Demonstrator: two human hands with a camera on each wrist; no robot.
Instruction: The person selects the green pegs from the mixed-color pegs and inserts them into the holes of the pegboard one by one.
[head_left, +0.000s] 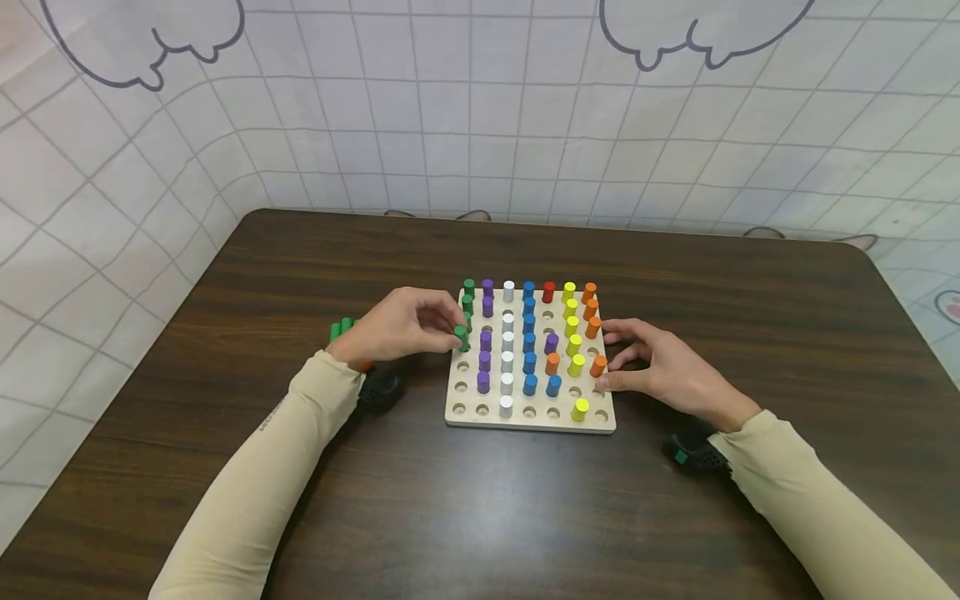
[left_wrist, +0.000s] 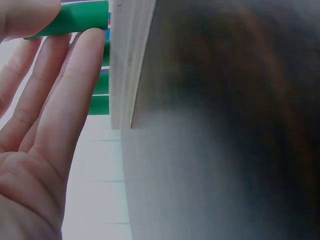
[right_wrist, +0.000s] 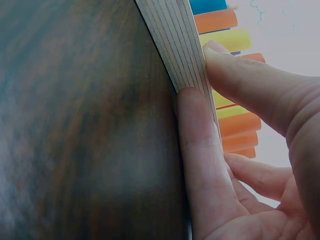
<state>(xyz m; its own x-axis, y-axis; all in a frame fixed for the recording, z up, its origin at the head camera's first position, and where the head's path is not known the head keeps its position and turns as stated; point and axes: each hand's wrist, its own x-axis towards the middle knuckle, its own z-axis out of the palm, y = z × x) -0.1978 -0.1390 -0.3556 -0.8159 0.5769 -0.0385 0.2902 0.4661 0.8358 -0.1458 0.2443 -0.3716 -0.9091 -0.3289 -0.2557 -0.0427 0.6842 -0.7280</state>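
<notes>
My left hand (head_left: 408, 325) pinches a green peg (head_left: 461, 336) between thumb and fingers at the left edge of the wooden pegboard (head_left: 480, 419). In the left wrist view that green peg (left_wrist: 80, 18) lies between thumb and fingertips, its end at the board's face (left_wrist: 120, 65); whether it sits in a hole I cannot tell. Other green pegs stand in the same column beyond it. My right hand (head_left: 660, 371) holds the board's right edge; in the right wrist view the thumb rests on the top face and a finger (right_wrist: 197, 140) touches the layered side (right_wrist: 175, 45).
Columns of purple, white (head_left: 507, 383), blue (head_left: 529, 342), yellow (head_left: 576, 365) and orange pegs (head_left: 597, 365) stand in the board, with one red peg (head_left: 549, 292). More green pegs (head_left: 347, 324) lie on the dark table (head_left: 480, 517) behind my left wrist, with something orange partly hidden there.
</notes>
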